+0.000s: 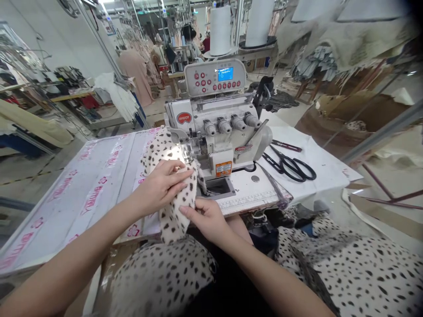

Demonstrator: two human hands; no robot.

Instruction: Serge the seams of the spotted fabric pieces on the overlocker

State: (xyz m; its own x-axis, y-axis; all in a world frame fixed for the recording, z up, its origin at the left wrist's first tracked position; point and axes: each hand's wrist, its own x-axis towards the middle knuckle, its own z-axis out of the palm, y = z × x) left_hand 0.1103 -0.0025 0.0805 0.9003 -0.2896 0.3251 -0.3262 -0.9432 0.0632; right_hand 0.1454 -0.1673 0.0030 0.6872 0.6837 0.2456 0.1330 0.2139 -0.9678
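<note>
A strip of cream fabric with dark spots (172, 222) runs under the presser foot of a white overlock sewing machine (216, 132) and hangs over the table's front edge. My left hand (161, 182) lies flat on it just in front of the needle area, fingers stretched toward the foot. Lower down, my right hand (206, 216) pinches the fabric's right edge between thumb and fingers. The machine's lamp lights the cloth behind the foot. More of the spotted fabric (158, 281) lies below, over my lap.
Black scissors (291, 167) and a dark red-handled thread snipper (287, 145) lie right of the machine. A spotted fabric heap (373, 264) sits at lower right. Large white thread cones (220, 31) stand behind. Printed plastic covers the table (99, 176) at left. Other people sit far back.
</note>
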